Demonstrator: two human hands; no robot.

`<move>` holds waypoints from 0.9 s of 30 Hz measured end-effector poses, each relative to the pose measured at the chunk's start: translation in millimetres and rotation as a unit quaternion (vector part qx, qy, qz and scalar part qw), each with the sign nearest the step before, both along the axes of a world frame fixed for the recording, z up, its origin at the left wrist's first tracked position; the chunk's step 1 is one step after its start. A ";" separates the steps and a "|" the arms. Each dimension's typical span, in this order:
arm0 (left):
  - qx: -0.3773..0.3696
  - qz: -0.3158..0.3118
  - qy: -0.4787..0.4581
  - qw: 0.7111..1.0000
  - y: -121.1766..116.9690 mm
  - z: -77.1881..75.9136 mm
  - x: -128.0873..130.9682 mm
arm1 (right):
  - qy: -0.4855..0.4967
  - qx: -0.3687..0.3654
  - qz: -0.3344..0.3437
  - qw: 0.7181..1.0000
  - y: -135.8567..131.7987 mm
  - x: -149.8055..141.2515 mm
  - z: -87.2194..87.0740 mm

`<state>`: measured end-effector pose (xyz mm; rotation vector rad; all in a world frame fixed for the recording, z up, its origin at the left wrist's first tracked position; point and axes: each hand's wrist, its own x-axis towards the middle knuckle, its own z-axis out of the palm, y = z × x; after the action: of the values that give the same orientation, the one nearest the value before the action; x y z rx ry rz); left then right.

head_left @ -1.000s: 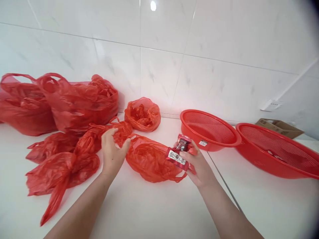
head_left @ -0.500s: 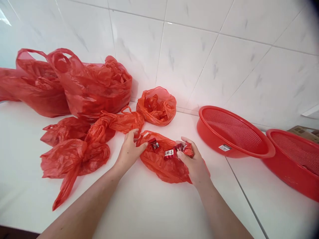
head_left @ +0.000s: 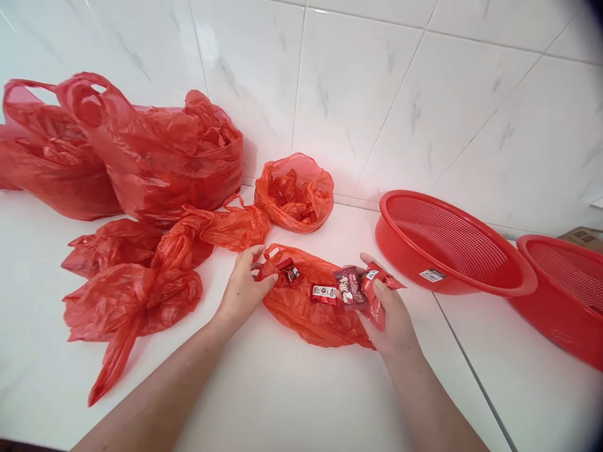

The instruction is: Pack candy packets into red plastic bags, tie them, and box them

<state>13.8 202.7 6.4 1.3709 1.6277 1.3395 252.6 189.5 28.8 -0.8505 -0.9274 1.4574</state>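
A red plastic bag (head_left: 306, 326) lies spread with its mouth up in front of me. My left hand (head_left: 245, 282) is at its left rim, thumb and fingers curled round the thin plastic. In my right hand (head_left: 389, 314), over the bag's right side, are several small wrapped candies: a purple-red packet (head_left: 351, 287) and a red packet (head_left: 374, 295) show. Two candies rest on the bag: a dark-and-red one (head_left: 291, 272) near my left thumb and a red one with a white label (head_left: 324, 293) in the middle.
Knotted red bags (head_left: 117, 295) lie at the left, with large full bags (head_left: 164, 163) behind. A small open bag (head_left: 294, 194) stands by the tiled wall (head_left: 348, 94). Two red plastic baskets, one near (head_left: 424, 257) and one farther right (head_left: 551, 314), border a table seam.
My right hand has moved over the bag, and two candies now lie on it. My left hand has gone from open in the air to the bag's rim. The view has tilted down.
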 end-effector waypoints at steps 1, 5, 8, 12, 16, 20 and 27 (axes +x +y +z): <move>-0.002 -0.002 -0.001 1.000 -0.5 0.5 0.4 | 0.006 -0.014 0.013 1.000 -0.8 -1.9 -0.7; -0.008 -0.006 -0.008 1.000 -1.5 1.8 1.6 | 0.026 -0.053 0.024 0.998 -2.4 -11.1 -5.4; -0.007 -0.006 -0.008 1.000 -1.5 1.9 2.1 | 0.041 -0.052 0.015 0.998 -1.1 -15.4 -8.8; 0.001 -0.011 0.007 1.000 -2.0 1.5 2.0 | 0.062 -0.047 0.011 0.997 1.1 -16.0 -9.2; -0.002 -0.010 0.018 1.000 -1.8 0.1 1.4 | 0.057 -0.026 -0.002 0.998 0.9 -13.5 -6.3; 0.001 -0.011 0.033 0.999 -0.1 -3.4 0.3 | -0.021 0.043 -0.025 0.999 0.7 -8.3 -7.2; 0.212 0.038 0.250 0.944 -9.3 6.3 3.4 | -0.238 0.076 -0.069 0.966 -2.5 -8.1 -5.3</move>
<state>17.2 193.3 12.7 2.0573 1.7833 1.5358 244.5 187.0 23.5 -1.1515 -1.2905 1.0617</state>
